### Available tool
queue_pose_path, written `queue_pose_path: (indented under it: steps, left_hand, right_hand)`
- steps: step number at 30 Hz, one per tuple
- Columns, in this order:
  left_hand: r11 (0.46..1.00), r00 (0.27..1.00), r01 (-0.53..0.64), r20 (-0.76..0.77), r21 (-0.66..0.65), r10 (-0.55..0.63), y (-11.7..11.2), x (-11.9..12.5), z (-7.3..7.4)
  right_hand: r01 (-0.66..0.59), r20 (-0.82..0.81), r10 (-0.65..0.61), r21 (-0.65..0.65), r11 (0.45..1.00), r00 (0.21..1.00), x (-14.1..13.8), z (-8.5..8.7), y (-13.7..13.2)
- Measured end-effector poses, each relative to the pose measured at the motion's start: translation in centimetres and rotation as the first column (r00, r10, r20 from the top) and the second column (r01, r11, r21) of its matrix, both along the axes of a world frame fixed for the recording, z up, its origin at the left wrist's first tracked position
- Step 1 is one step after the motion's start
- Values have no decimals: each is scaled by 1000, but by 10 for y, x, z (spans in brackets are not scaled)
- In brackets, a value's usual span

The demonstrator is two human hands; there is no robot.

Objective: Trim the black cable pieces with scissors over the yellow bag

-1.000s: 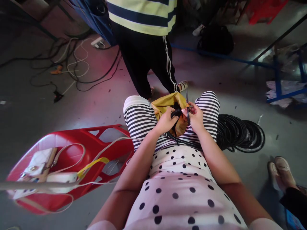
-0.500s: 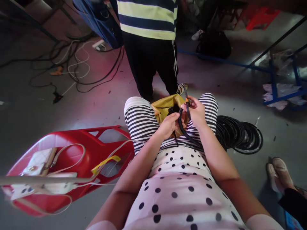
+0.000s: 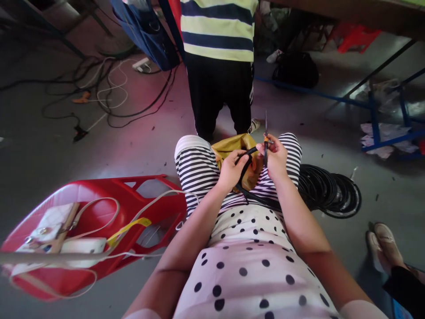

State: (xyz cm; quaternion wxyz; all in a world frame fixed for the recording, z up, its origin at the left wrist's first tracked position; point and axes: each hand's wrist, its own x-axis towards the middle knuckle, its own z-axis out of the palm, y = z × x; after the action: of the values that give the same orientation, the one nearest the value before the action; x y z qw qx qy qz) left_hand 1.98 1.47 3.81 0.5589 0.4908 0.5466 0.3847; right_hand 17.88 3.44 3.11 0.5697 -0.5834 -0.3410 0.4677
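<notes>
Over my striped lap, my left hand [image 3: 231,169] is closed around a black cable [image 3: 247,156] that loops up from my lap. My right hand [image 3: 276,156] pinches a thin upright black strip with an orange mark, a cable tie [image 3: 265,141], right next to the cable's end. A yellow bag [image 3: 232,148] lies between my knees, under both hands. The cable runs down across my lap toward a coil of black cable [image 3: 328,190] on the floor to my right.
A person in a striped shirt and black trousers [image 3: 217,84] stands just beyond my knees. A red plastic chair [image 3: 133,199] lies tipped on the left, holding a white bag [image 3: 49,226]. Loose wires [image 3: 99,97] sprawl at the far left. Another person's shoes [image 3: 385,248] are at the right.
Both hands have stayed over the lap. The cable tie in my right hand now stands more upright, and the cable loop in my left hand has been brought up close to it.
</notes>
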Motion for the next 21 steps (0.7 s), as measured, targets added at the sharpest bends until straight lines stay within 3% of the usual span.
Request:
queue_pose_path:
  steps: [5, 14, 19, 21]
  left_hand:
    - [989, 991, -1, -135, 151, 21, 1, -4, -9]
    - [993, 966, -27, -251, 116, 55, 8, -6, -30]
    - [996, 939, -15, -342, 86, 43, 3, -5, -44]
    - [997, 917, -62, -392, 48, 76, 1, -5, -50]
  right_hand:
    - [45, -17, -45, -31, 999, 999, -5, -3, -6]
    - [63, -7, -63, -69, 996, 998, -17, -12, -11]
    - [41, -21, -44, -126, 991, 999, -17, -36, -10]
    - [8, -53, -19, -197, 980, 998, -16, -49, -11]
